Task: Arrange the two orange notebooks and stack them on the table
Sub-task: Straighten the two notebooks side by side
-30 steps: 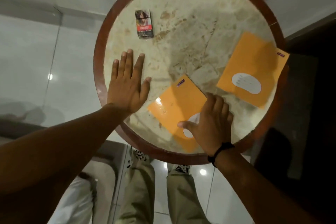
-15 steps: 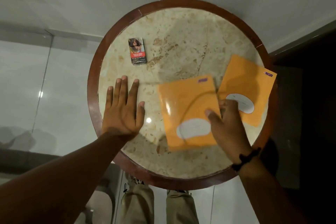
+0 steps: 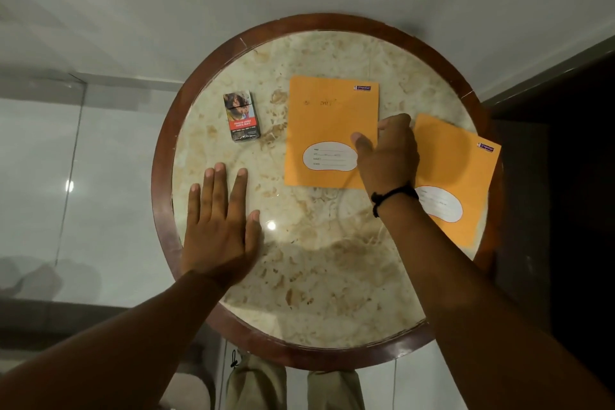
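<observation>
One orange notebook (image 3: 329, 120) lies flat and square near the middle of the round marble table (image 3: 316, 276), its white label toward me. My right hand (image 3: 387, 151) grips its right edge, thumb on the cover near the label. The second orange notebook (image 3: 459, 173) lies tilted at the table's right rim, partly under my right wrist and jutting slightly over the edge. My left hand (image 3: 218, 223) rests flat on the marble at the left, fingers spread, holding nothing.
A cigarette pack (image 3: 241, 116) lies left of the middle notebook. The table has a raised dark wooden rim (image 3: 159, 176). Pale floor tiles surround it, dark furniture stands at the right, and my legs show below the near edge.
My right hand has slid the nearer notebook away from me toward the table's middle and turned it square. The left hand has stayed flat on the table. The view has shifted.
</observation>
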